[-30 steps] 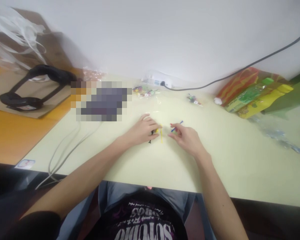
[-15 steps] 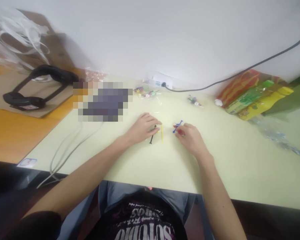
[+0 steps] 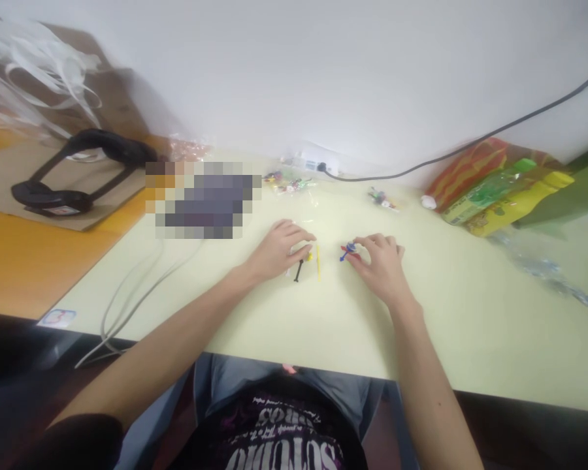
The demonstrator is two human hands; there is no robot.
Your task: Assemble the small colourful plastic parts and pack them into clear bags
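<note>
My right hand (image 3: 382,264) has its thumb and fingertips around a small blue plastic piece (image 3: 343,257) with a slim arm pointing down to the left. A bit of red shows beside it, too small to name. My left hand (image 3: 280,251) rests on the table with fingers curved, thumb and forefinger apart. By its thumb lie a short black plastic rod (image 3: 298,271) and a small yellow piece (image 3: 310,257), partly under the hand. A thin yellow stick (image 3: 318,264) lies just right of the left fingertips. Something whitish under the left palm is mostly hidden.
Bagged colourful small parts (image 3: 291,186) and another such packet (image 3: 383,198) lie at the back. A blurred-out dark object (image 3: 210,199) sits at left, near pale cables (image 3: 127,307). Snack packages (image 3: 500,196) stand at right, and a black frame (image 3: 81,173) rests on cardboard.
My right fingers have spread a little and shifted around the blue piece, which has turned. The black rod shows slightly lower beside my left thumb; the left hand has hardly moved.
</note>
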